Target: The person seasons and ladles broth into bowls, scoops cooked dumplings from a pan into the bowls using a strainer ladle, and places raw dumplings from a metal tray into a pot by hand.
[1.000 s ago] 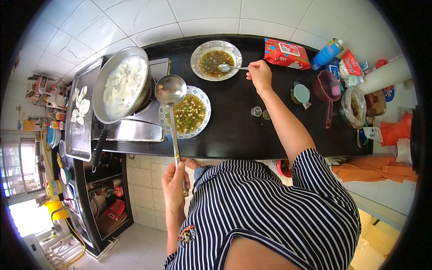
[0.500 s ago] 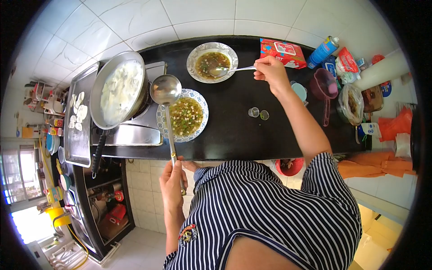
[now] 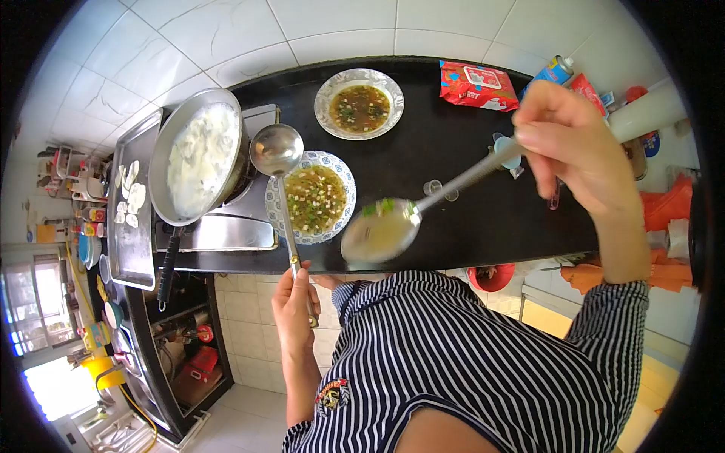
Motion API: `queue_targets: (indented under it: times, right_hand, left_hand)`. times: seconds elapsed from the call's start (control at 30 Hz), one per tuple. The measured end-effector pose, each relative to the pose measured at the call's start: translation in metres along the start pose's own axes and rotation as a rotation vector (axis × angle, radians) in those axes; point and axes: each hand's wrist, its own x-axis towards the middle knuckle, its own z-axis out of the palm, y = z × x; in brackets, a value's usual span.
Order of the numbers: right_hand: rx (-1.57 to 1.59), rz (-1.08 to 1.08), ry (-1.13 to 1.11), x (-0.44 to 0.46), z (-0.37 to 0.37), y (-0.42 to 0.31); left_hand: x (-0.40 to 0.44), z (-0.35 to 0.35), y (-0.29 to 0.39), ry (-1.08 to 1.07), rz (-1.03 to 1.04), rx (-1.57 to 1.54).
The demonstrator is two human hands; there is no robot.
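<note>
My right hand (image 3: pixel 568 143) pinches the handle end of a metal spoon (image 3: pixel 385 232), raised close to the camera. Its bowl carries broth with bits of green onion. Lower down, my left hand (image 3: pixel 295 302) is wrapped round the handle of a steel ladle (image 3: pixel 277 149); the ladle's bowl hangs over the left edge of a blue-patterned plate (image 3: pixel 348 189) of broth with chopped scallion. Farther back stands a grey-rimmed bowl (image 3: pixel 323 100) of darker broth, also with scallion. A pan (image 3: pixel 155 181) of cloudy white liquid with pale pieces sits on the stove at left.
Several flat white dough pieces lie on a metal tray (image 3: pixel 136 253) at far left. A red wipes pack (image 3: pixel 476 84) and a blue spray can (image 3: pixel 557 69) stand along the back wall. Small clear cups (image 3: pixel 433 187) rest mid-counter. The pan's black handle (image 3: pixel 169 264) juts past the counter edge.
My right hand has lifted the spoon out of the far bowl and brought it up toward the camera, with broth in it. My left hand and the ladle have hardly moved.
</note>
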Motion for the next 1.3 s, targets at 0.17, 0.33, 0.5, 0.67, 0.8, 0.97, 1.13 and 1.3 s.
queue_targets:
  times: [0.17, 0.33, 0.5, 0.67, 0.8, 0.97, 1.13, 1.3]
  right_hand:
    - [-0.062, 0.05, -0.039, -0.037, 0.007, -0.036]
    - [-0.325, -0.233, -0.163, -0.057, -0.036, -0.04]
    - [0.259, -0.291, -0.484, -0.036, 0.0, -0.061]
    - [0.378, -0.327, -0.515, -0.031, 0.003, -0.062]
    - [0.211, -0.266, -0.563, -0.026, 0.0, -0.071]
    - [0.245, -0.249, -0.513, -0.022, 0.007, -0.071]
    - [0.586, -0.279, -0.128, -0.037, 0.035, -0.066]
    - [0.324, -0.305, -0.598, -0.005, -0.003, -0.064]
  left_hand:
    - [0.008, -0.002, -0.002, -0.02, -0.008, -0.08]
    - [0.011, -0.003, -0.003, -0.046, 0.023, -0.03]
    - [0.011, -0.002, 0.003, -0.029, 0.014, -0.023]
    - [0.013, -0.005, 0.006, -0.012, 0.005, -0.007]
    - [0.014, -0.005, 0.01, -0.002, 0.005, 0.009]
    - [0.015, -0.005, 0.012, 0.001, 0.015, 0.014]
    - [0.016, -0.007, 0.014, -0.001, 0.011, 0.01]
    - [0.017, -0.007, 0.016, 0.006, 0.005, 0.007]
